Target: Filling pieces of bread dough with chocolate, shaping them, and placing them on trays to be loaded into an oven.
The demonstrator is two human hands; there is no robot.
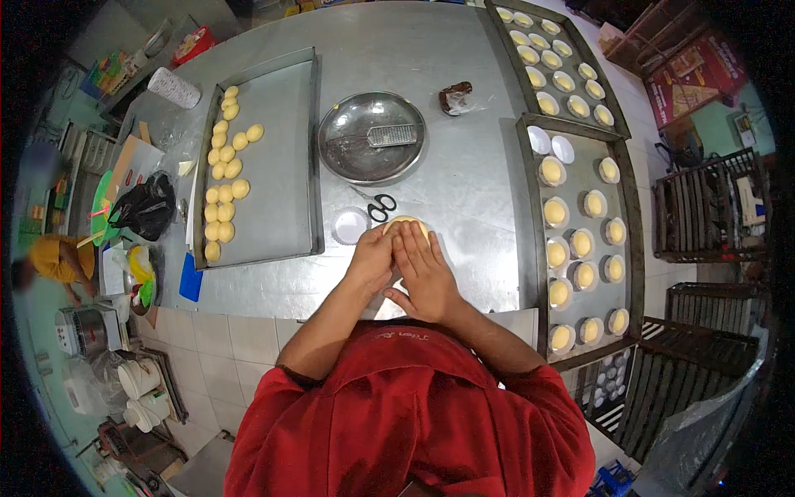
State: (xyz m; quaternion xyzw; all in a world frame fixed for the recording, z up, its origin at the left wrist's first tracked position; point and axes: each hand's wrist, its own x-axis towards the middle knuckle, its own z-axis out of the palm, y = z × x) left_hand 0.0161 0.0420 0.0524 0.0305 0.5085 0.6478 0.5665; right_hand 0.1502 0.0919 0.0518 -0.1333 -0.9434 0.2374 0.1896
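Note:
My right hand (422, 273) lies palm down with fingers stretched over a pale yellow dough piece (407, 220) on the steel table. My left hand (373, 258) is closed against the dough's left side, its fingertips partly hidden by the right hand. Just left of them sits a white paper cup (350, 224), with black-handled scissors (380, 206) above it. Beyond is a round steel bowl (356, 159) holding a metal grater (392, 136).
A tray (284, 116) of dough balls is left; two trays (578, 257) (513, 74) of dough in cups line the right. A brown-topped bag (457, 98), black bag (142, 207) and white cylinder (174, 87) lie around. Another person (62, 261) in yellow is at far left.

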